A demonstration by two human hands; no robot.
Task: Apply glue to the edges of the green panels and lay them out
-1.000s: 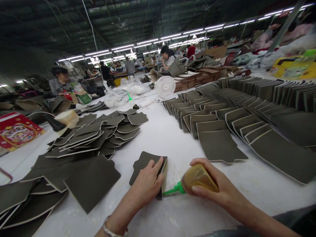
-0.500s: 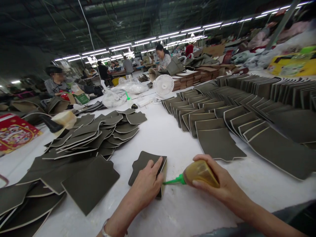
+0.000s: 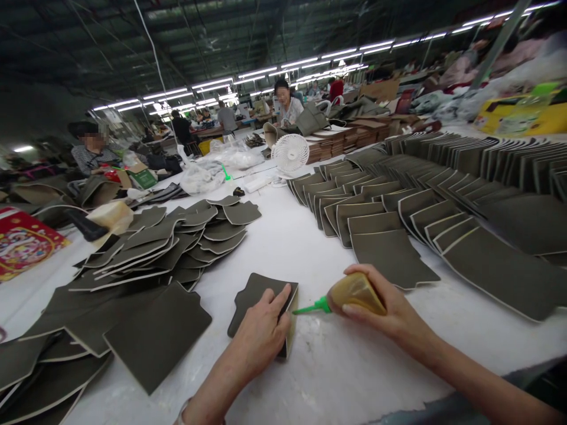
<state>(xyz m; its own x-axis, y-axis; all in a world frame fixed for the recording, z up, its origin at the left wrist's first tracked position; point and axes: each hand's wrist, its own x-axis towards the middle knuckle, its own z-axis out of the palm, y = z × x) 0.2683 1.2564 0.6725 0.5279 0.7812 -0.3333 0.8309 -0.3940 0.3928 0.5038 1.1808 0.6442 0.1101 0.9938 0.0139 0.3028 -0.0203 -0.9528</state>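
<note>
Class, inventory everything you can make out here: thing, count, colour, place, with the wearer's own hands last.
Single panel: 1, dark olive, front centre
Bottle: 1, amber with green nozzle, tip at the single panel's edge
Loose panels: many, dark olive, piled at left
Overlapping panels: many, dark olive, rows at right
Table: 1, white, beneath the panels
Fan: 1, white, far middle of the table
Plastic bags: several, clear, left of the fan
Flat stacked pieces: many, brown, beyond the fan
Printed package: 1, red, left edge
Co-workers: several, mixed clothing, background
Ceiling lights: many, white, overhead
Left hand: 1, bare, on the single panel
Right hand: 1, bare, around the bottle
</note>
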